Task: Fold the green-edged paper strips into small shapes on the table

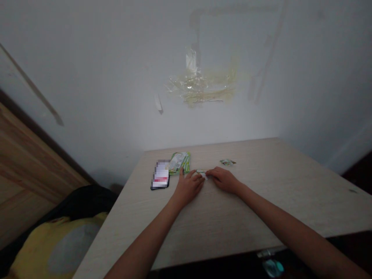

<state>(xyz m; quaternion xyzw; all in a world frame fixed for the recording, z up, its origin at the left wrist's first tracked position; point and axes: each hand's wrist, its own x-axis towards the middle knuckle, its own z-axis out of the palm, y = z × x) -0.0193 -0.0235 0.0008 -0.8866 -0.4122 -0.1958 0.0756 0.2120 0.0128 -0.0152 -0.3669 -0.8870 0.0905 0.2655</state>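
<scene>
A small green-and-white wrapper (201,171), flat on the table, lies between my two hands. My left hand (189,186) rests on the tabletop with its fingertips on the wrapper's left side; one finger points up toward the green packet. From the other side, my right hand (225,179) has its fingers pressed together on the wrapper's right end. A white part shows between the hands, but fingers cover much of the piece. Just beyond my left hand lies the larger green-and-white packet (180,162). Behind my right hand is another small crumpled green wrapper (228,162).
A phone (161,176) with a lit, blurred screen lies left of the green packet on the pale wooden table (232,221). The wall (116,77) with tape scraps stands behind. A yellow plush item (37,248) sits lower left; a clear object with a teal cap (279,266) is below the front edge.
</scene>
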